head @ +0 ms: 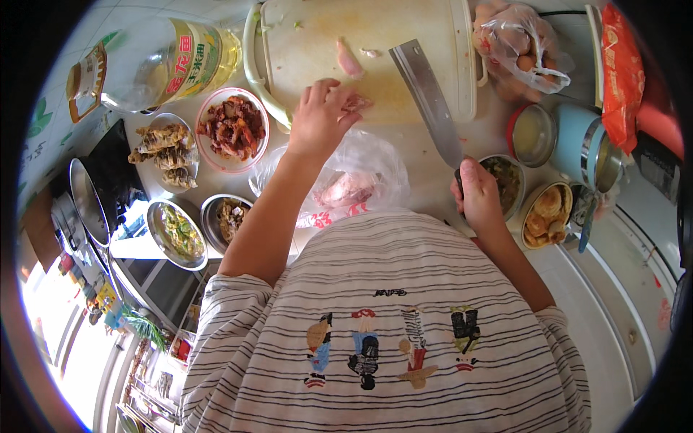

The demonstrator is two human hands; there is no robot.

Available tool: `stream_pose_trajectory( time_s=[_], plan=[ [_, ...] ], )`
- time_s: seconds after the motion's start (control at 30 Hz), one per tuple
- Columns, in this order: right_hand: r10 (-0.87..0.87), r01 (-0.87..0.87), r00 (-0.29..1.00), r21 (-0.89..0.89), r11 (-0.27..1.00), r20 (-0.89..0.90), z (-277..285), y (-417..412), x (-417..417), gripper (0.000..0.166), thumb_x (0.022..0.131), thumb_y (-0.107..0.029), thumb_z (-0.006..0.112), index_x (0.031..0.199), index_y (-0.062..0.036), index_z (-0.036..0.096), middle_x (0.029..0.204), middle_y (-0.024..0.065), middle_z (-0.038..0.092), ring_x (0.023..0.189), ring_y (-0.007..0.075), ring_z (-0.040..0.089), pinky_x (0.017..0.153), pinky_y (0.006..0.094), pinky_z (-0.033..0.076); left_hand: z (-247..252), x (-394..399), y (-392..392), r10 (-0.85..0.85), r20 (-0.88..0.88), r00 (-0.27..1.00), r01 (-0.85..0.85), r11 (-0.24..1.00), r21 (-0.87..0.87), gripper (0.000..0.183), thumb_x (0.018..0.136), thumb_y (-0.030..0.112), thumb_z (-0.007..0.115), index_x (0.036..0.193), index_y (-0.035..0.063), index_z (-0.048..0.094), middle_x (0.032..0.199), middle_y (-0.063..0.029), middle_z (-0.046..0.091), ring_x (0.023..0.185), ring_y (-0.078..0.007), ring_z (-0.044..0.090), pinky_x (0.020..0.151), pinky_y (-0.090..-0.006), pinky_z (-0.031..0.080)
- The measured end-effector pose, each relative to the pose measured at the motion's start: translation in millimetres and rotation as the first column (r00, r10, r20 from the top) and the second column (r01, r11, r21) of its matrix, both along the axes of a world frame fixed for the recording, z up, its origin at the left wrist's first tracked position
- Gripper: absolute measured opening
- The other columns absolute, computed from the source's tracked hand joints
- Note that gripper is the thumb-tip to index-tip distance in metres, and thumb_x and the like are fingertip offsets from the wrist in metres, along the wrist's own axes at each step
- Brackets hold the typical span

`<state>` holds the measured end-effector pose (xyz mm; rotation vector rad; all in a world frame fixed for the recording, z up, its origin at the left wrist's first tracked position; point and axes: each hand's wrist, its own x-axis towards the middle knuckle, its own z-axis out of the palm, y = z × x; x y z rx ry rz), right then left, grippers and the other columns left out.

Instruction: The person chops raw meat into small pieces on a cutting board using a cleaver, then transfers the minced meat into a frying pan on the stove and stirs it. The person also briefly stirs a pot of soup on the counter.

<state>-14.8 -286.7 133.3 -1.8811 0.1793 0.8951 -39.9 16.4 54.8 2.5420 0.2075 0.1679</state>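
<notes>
My right hand (479, 192) grips the dark handle of a cleaver (430, 103), whose broad blade slants up over the right part of a cream cutting board (390, 21). Over the board's near edge is my left hand (323, 116), fingers apart, with a small piece of raw meat (357, 103) beside its thumb and index finger; the hand partly hides it. Further up the board lie a pale pink strip of meat (349, 59) and a small whitish scrap (370, 52). A clear plastic bag (381, 154) with raw meat (349, 189) inside rests against my shirt.
A long green stalk (252, 59) runs along the board's left side. An oil bottle (168, 65), a bowl of dark reddish meat (233, 130) and several dishes stand left. On the right are bagged eggs (522, 48), a red-rimmed bowl (533, 135) and a blue container (582, 140).
</notes>
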Motion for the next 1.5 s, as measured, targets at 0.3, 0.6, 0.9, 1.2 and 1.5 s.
stream_pose_trajectory(
  time_s=[0.3, 0.6, 0.9, 1.2, 1.5],
  plan=[
    [0.25, -0.234, 0.955, -0.114, 0.966, 0.158, 5.2, 8.4, 7.2, 0.048, 0.104, -0.041, 0.055, 0.132, -0.0038, 0.063, 0.093, 0.0158, 0.072, 0.085, 0.0244, 0.069, 0.08, 0.0335, 0.052, -15.3, -18.8, 1.2, -0.009, 0.128, 0.992, 0.008, 1.0, 0.012, 0.019, 0.079, 0.007, 0.076, 0.097, 0.0102, 0.07, 0.104, -0.006, 0.066, 0.099, -0.0309, 0.062, 0.084, -0.0413, 0.053],
    [0.532, -0.46, 0.805, -0.291, 0.839, 0.263, 28.3, 36.2, 33.7, 0.051, 0.1, -0.047, 0.058, 0.125, -0.0032, 0.067, 0.099, 0.0228, 0.072, 0.095, 0.0402, 0.069, 0.084, 0.0414, 0.054, -19.5, -19.7, -2.4, 0.033, 0.193, 0.981, -0.045, 0.997, 0.055, 0.02, 0.08, 0.0, 0.069, 0.097, 0.0112, 0.068, 0.098, -0.006, 0.065, 0.094, -0.0293, 0.063, 0.08, -0.0406, 0.053],
    [0.475, -0.432, 0.861, -0.232, 0.872, 0.183, 10.1, 31.7, 34.7, 0.049, 0.102, -0.044, 0.057, 0.125, -0.0021, 0.067, 0.102, 0.0223, 0.073, 0.097, 0.0348, 0.071, 0.087, 0.038, 0.053, -25.8, -17.0, -12.0, 0.31, 0.023, 0.95, -0.303, 0.939, -0.162, 0.01, 0.086, 0.008, 0.072, 0.094, 0.0072, 0.066, 0.096, -0.0096, 0.066, 0.087, -0.0319, 0.066, 0.075, -0.042, 0.054],
    [0.571, -0.487, 0.78, -0.325, 0.811, 0.256, 27.6, 47.3, 36.6, 0.05, 0.102, -0.045, 0.056, 0.129, -0.0038, 0.065, 0.1, 0.0198, 0.074, 0.092, 0.0359, 0.071, 0.081, 0.0405, 0.054, -16.6, -8.2, -15.8, 0.023, 0.213, 0.977, -0.064, 0.98, 0.187, 0.035, 0.078, 0.008, 0.072, 0.111, 0.02, 0.07, 0.109, -0.0025, 0.062, 0.097, -0.0285, 0.06, 0.076, -0.0387, 0.058],
    [0.604, -0.533, 0.783, -0.342, 0.774, 0.146, 30.4, 62.3, 23.5, 0.048, 0.103, -0.042, 0.053, 0.13, -0.0026, 0.058, 0.093, 0.0201, 0.073, 0.086, 0.0398, 0.07, 0.075, 0.0468, 0.054, -27.9, -4.5, -5.3, -0.015, 0.254, 0.967, -0.035, 0.981, 0.193, 0.038, 0.075, 0.006, 0.067, 0.108, 0.0247, 0.073, 0.109, 0.0014, 0.064, 0.097, -0.0257, 0.062, 0.073, -0.0349, 0.059]
  ],
)
